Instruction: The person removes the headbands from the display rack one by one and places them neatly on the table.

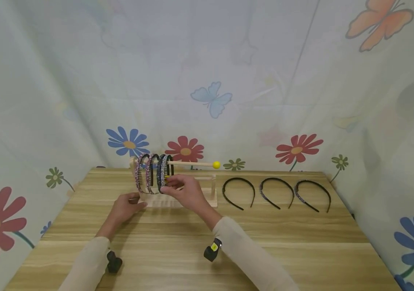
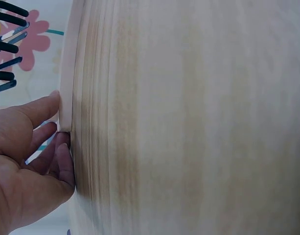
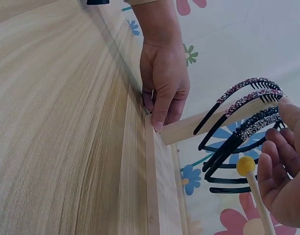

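A wooden display stand sits at the back of the table, its upper rod ending in a yellow ball. Several toothed headbands hang on that rod: two with pink glitter toward the left, then a dark one and a silver glittery headband close together. My right hand pinches the silver headband near its lower side, thumb below and fingers curled behind. With my left hand, I grip the left end of the stand's base, thumb at its edge, as the left wrist view shows up close.
On the table right of the stand lie three more black headbands in a row: a plain one, then two with glitter, the middle and the far right. A flower-printed curtain hangs behind the table.
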Demonstrator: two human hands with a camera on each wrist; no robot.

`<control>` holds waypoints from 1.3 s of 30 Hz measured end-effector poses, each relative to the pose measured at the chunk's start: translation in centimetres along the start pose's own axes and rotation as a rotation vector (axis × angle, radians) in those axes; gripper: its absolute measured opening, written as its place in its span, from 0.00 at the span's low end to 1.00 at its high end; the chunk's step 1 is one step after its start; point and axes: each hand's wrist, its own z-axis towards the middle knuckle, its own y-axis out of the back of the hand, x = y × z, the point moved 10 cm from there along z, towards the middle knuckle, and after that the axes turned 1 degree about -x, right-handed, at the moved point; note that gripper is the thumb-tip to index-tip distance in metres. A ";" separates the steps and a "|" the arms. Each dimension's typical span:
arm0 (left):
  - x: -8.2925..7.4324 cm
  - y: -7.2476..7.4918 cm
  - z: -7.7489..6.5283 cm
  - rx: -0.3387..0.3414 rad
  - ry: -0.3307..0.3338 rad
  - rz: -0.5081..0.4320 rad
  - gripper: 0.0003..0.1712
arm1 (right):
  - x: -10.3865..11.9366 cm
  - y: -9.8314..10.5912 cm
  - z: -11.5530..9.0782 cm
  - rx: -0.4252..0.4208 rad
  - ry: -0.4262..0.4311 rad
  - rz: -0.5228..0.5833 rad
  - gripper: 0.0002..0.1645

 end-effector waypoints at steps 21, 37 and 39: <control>-0.4 0.1 -0.2 -0.004 -0.017 -0.006 0.33 | 0.1 0.0 0.1 -0.015 0.018 -0.033 0.15; -0.3 0.0 -0.3 0.013 0.014 0.006 0.35 | 0.5 3.2 -0.6 -0.072 0.042 -0.062 0.14; -0.4 0.1 -0.3 0.016 0.015 0.012 0.36 | 0.5 3.7 -0.6 -0.079 0.049 -0.064 0.13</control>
